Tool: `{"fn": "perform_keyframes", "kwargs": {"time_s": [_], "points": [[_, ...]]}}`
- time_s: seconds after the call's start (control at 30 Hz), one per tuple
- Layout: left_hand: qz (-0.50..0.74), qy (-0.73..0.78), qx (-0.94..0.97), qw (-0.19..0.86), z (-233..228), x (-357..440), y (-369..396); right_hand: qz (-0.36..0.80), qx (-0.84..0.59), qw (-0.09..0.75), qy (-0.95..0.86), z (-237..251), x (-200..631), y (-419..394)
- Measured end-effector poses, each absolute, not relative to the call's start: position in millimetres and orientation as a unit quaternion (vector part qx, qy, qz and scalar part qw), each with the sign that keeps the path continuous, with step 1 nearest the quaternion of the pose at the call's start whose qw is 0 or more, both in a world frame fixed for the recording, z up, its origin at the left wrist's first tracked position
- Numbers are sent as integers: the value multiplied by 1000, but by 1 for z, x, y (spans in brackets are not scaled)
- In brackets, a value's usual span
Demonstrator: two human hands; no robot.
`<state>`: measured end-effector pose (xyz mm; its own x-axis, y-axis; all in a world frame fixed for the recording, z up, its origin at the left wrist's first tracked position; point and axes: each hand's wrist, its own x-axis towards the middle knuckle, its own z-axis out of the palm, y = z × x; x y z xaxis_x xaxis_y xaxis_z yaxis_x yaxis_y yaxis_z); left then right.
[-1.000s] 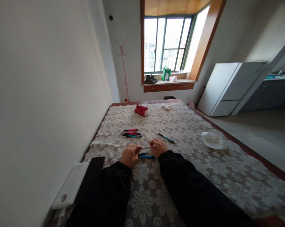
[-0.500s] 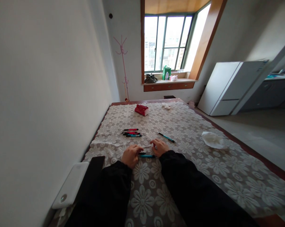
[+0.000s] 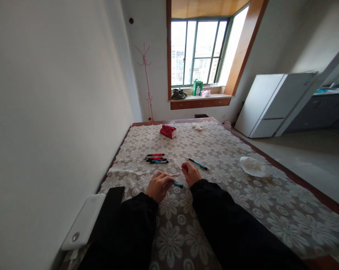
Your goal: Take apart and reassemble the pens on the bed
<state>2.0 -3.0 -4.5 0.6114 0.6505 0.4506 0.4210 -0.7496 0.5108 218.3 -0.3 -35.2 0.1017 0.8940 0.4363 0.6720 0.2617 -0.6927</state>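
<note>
My left hand [image 3: 159, 186] is closed around one end of a teal pen [image 3: 177, 185], whose barrel sticks out to the right, low over the patterned tablecloth [image 3: 169, 240]. My right hand [image 3: 190, 173] is just right of the pen and apart from it. Its fingers are curled together, and whatever they hold, if anything, is too small to tell. Another teal and black pen [image 3: 197, 163] lies slantwise beyond my right hand. Farther left, a small pile of red, teal and black pens [image 3: 157, 159] rests on the cloth.
A red tissue pack [image 3: 167, 131] lies at the far part of the table, with crumpled white paper [image 3: 197, 128] nearby. A larger white tissue [image 3: 253, 167] lies to the right. Beside my left forearm are a white power bank [image 3: 83, 221] and a dark phone-like slab [image 3: 116, 195].
The teal pen, between both hands earlier, now tilts out of my left hand alone. My right hand has drawn slightly up and away from it, its fingers more curled.
</note>
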Motion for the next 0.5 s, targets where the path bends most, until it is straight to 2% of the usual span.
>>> {"fn": "perform_keyframes", "kwargs": {"time_s": [0.07, 0.17, 0.37, 0.5], "points": [[365, 333, 844, 209, -2, 2, -3, 169, -564, 508, -629, -34, 216, 0], [442, 399, 754, 277, -2, 3, -2, 237, -522, 553, -605, -29, 211, 0], [511, 366, 601, 494, -6, 6, 5, 271, -482, 570, -608, -22, 198, -8], [511, 352, 554, 556, -5, 9, 6, 257, -465, 553, -642, -20, 193, -13]]}}
